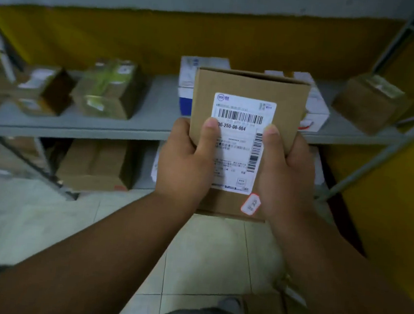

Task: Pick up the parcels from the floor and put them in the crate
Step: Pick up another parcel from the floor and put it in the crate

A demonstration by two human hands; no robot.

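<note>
I hold a flat brown cardboard parcel [248,87] upright in front of me, its white shipping label with barcodes facing me. My left hand [185,162] grips its left edge, thumb pressed on the label. My right hand [285,174] grips its right edge, thumb also on the label. A small red-bordered sticker sits near the parcel's lower right corner. More brown parcels [264,311] lie on the tiled floor by my feet at the lower right. No crate is in view.
A grey metal shelf [77,125] runs across in front of me, holding several parcels: taped brown boxes [106,89] at left, white-and-blue boxes [186,86] behind my parcel, a brown box [367,104] at right. Another box [93,166] sits on the lower shelf. Pale floor tiles [203,257] lie below.
</note>
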